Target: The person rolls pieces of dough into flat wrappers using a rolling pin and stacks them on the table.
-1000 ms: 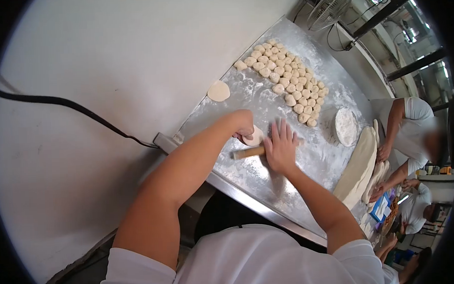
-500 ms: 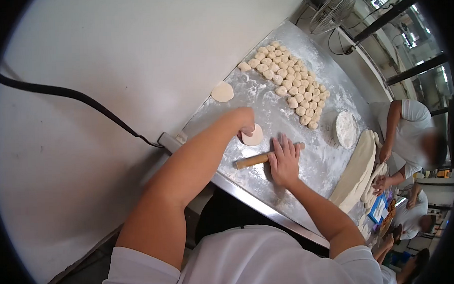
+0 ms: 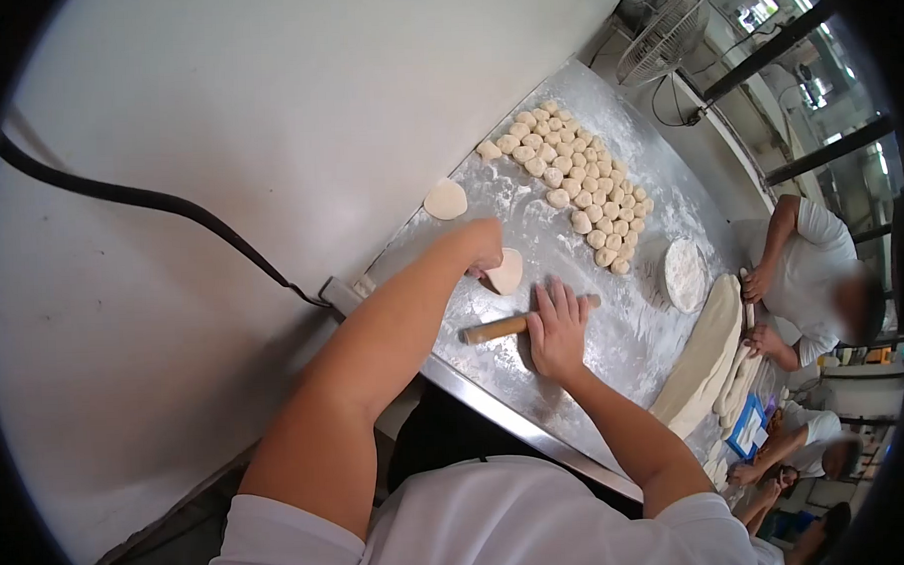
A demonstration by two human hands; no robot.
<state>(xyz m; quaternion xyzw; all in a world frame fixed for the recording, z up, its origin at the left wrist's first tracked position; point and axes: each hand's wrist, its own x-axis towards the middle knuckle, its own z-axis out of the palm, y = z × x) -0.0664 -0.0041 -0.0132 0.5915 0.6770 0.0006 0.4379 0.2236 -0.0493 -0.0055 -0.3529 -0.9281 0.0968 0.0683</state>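
My left hand is closed at the near-left edge of a flat, round dough wrapper, its fingertips partly hidden behind the hand. The wrapper lies on the floured metal table just beyond a wooden rolling pin. Flat across the pin rests my right hand, palm down with fingers stretched out and slightly apart. Another rolled dough round sits near the wall. Farther off, many small dough balls are grouped together on the table.
A white bowl of flour stands to the right. Beside it lies a long slab of dough, where a co-worker's hands handle a strip. A blue box sits nearby. The wall borders the left; a fan stands beyond the table.
The view has shifted slightly. My right hand and the rolling pin have moved a little away from the wrapper, toward me. The co-worker's hands have shifted along the dough.
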